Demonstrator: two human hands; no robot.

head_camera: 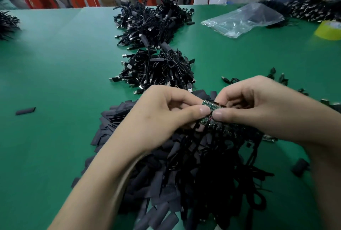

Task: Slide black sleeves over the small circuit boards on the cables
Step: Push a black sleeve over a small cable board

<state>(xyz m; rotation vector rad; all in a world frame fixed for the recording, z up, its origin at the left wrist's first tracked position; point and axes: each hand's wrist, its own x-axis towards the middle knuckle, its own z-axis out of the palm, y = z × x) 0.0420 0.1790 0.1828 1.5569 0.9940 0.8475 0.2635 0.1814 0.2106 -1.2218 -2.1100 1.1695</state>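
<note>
Black sleeves [112,119] on green table [55,67]

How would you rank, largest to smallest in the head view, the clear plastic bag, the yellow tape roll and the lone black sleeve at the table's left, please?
1. clear plastic bag
2. yellow tape roll, partly out of frame
3. lone black sleeve
Both bag and roll lie farther away, so the order holds.

My left hand [162,117] and right hand [258,108] hide most of the circuit boards [212,105]; forearms [110,174] cover part of the sleeve pile [112,119]; tape roll [329,30] cut off right.
</note>
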